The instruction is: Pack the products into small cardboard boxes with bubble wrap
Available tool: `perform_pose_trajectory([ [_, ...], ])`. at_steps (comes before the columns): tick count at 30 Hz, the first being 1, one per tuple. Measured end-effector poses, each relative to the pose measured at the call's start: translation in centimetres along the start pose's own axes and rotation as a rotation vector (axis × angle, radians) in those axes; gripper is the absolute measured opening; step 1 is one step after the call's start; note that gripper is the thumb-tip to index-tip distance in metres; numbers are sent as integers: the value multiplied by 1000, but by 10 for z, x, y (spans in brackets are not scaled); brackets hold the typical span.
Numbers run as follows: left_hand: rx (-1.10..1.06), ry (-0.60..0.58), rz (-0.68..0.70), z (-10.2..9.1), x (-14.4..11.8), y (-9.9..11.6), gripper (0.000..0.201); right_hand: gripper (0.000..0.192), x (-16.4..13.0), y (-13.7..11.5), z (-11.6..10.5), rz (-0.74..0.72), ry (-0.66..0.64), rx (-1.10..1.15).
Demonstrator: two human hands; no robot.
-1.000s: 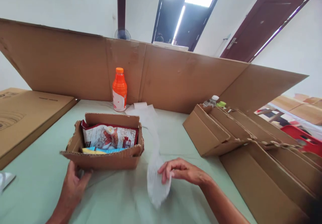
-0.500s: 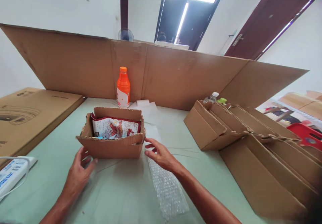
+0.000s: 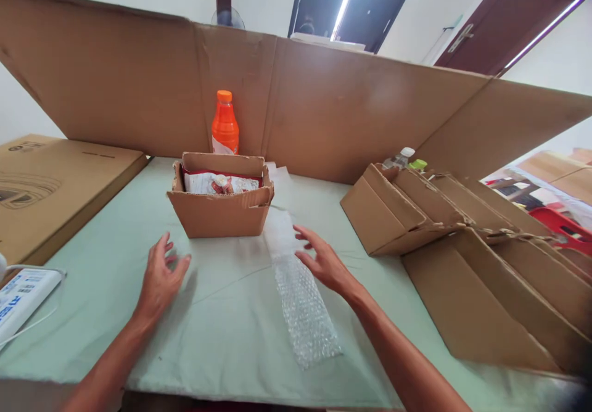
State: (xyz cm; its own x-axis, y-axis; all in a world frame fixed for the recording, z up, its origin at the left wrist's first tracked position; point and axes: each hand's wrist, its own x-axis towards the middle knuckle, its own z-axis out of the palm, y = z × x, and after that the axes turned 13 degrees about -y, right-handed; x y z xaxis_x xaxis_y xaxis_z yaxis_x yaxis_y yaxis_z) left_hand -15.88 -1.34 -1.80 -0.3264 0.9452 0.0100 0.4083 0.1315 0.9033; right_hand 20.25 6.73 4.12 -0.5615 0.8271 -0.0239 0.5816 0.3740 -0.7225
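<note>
A small open cardboard box [image 3: 221,214] stands on the pale green table [image 3: 231,325], with a red-and-white snack packet [image 3: 221,183] showing inside. My left hand [image 3: 160,279] hovers open just in front of the box, to its left, holding nothing. My right hand [image 3: 321,261] is open with spread fingers, at the right edge of a long strip of bubble wrap [image 3: 298,295] that lies flat from beside the box toward me. An orange bottle [image 3: 224,124] stands behind the box.
A tall cardboard sheet [image 3: 324,116] walls off the back. Folded cardboard boxes [image 3: 462,245] are stacked at the right, with two bottle caps [image 3: 411,158] behind them. A flat carton [image 3: 46,184] lies at left; a white power strip [image 3: 23,295] is near the left edge.
My right hand let go of the bubble wrap, which now lies flat on the table. Both hands have come off the box and drawn back, open. The view has tilted down.
</note>
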Motion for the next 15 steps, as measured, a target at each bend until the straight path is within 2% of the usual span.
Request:
perform_pose_trajectory([
  [3,227,-36,93,-14,-62,-6,53,70,-92,17,-3,-23,-139,-311],
  [6,303,-152,302,-6,-107,-6,33,74,-152,25,12,-8,-245,-456],
  [8,303,-258,483,12,-121,0,33,62,-164,24,26,-18,-242,-489],
  [11,337,-462,680,43,-126,19,51,33,-156,16,44,-63,-138,-430],
  [15,323,-711,732,65,-134,45,84,19,-147,-8,51,-89,-72,-48],
])
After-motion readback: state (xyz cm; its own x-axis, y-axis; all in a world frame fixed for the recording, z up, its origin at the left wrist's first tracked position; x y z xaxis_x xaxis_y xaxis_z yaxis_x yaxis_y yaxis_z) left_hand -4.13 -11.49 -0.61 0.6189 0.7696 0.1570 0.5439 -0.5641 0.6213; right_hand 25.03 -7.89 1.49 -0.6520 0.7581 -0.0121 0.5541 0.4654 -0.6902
